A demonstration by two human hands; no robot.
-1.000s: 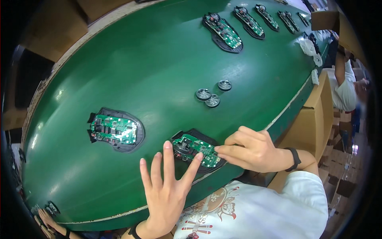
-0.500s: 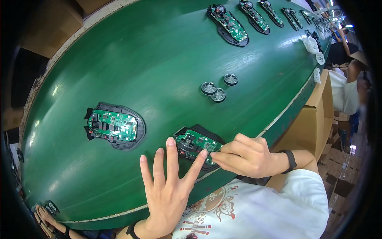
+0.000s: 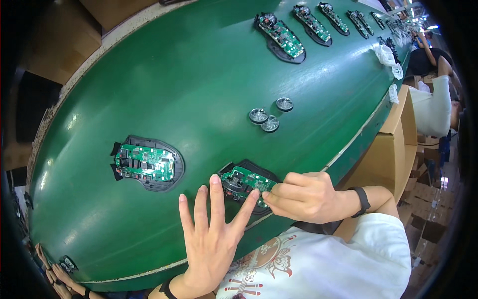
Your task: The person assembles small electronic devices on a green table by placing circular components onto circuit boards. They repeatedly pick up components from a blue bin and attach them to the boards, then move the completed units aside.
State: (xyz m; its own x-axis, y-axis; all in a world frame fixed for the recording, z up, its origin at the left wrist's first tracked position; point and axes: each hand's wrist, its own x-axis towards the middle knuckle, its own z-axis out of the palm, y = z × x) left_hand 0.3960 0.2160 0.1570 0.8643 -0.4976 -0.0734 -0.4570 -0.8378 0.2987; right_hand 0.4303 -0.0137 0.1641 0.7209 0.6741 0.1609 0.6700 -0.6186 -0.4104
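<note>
Near the table's front edge lies a black computer-mouse base with a green circuit board [image 3: 252,180] and a dark scroll wheel [image 3: 232,185] on it. My left hand [image 3: 210,244] is open, its fingers spread. Its index fingertip touches the base's left end, and the thumb tip presses on the board. My right hand [image 3: 307,198] is closed in a pinch at the board's right end; whatever lies between its fingertips is hidden. To the left sits another mouse base with a board [image 3: 148,163], showing no wheel. Three loose wheels [image 3: 269,123] lie beyond my hands.
More mouse bases with boards [image 3: 284,40] line the far right of the green table [image 3: 199,89]. White plastic bags [image 3: 386,56] lie at its right edge, near an open cardboard box [image 3: 381,154]. Another person's hands [image 3: 59,276] are at the lower left, beside a small dark part [image 3: 68,263].
The view has shifted slightly. My hands keep nearly the same pose on the mouse base, with the right one still pinched at the board's end.
</note>
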